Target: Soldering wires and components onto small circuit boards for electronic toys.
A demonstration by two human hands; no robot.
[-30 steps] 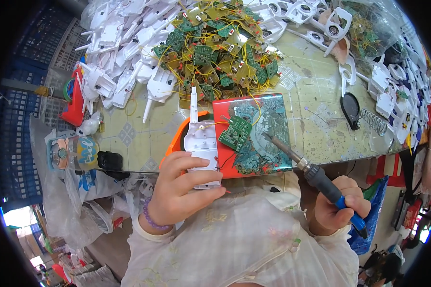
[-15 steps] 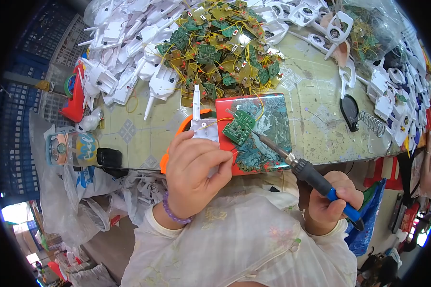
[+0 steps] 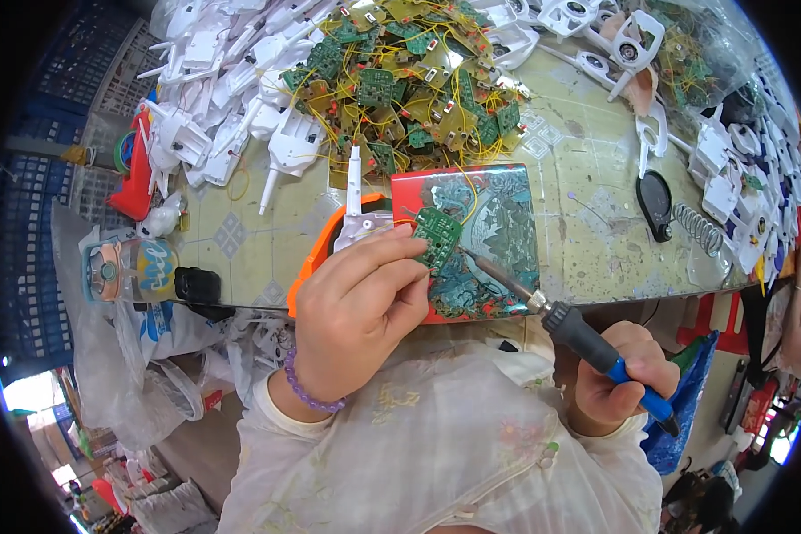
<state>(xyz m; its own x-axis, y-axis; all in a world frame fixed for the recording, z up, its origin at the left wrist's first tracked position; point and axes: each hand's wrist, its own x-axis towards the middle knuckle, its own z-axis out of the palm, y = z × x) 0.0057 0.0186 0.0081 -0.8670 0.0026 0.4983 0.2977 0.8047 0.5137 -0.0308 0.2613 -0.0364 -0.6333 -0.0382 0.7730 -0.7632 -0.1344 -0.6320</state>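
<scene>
My left hand (image 3: 351, 307), wearing a purple bead bracelet, has its fingers drawn together at the left edge of a green circuit board (image 3: 438, 237) and pinches it there. The fingertips hide that edge. Thin yellow wire runs from the board, which lies over a red-edged, dark patterned flat pad (image 3: 507, 214). In my right hand (image 3: 621, 378) is a soldering iron (image 3: 587, 338) with a blue and black handle. Its tip points left, close beside the board's right edge; contact cannot be made out. Behind my left fingers lies a white plastic housing (image 3: 354, 191), partly hidden, on an orange ring-shaped piece (image 3: 316, 258).
A heap of wired circuit boards (image 3: 409, 89) fills the far middle. White housings (image 3: 231, 80) pile up at far left, more (image 3: 721, 169) at right. A black oval part (image 3: 654, 205) and a metal coil spring (image 3: 699, 230) lie right; a clear bottle (image 3: 138, 270) stands left.
My left hand has moved slightly up to the board's edge and its fingers have closed there. The board has shifted and turned a little. The soldering iron stays almost in place.
</scene>
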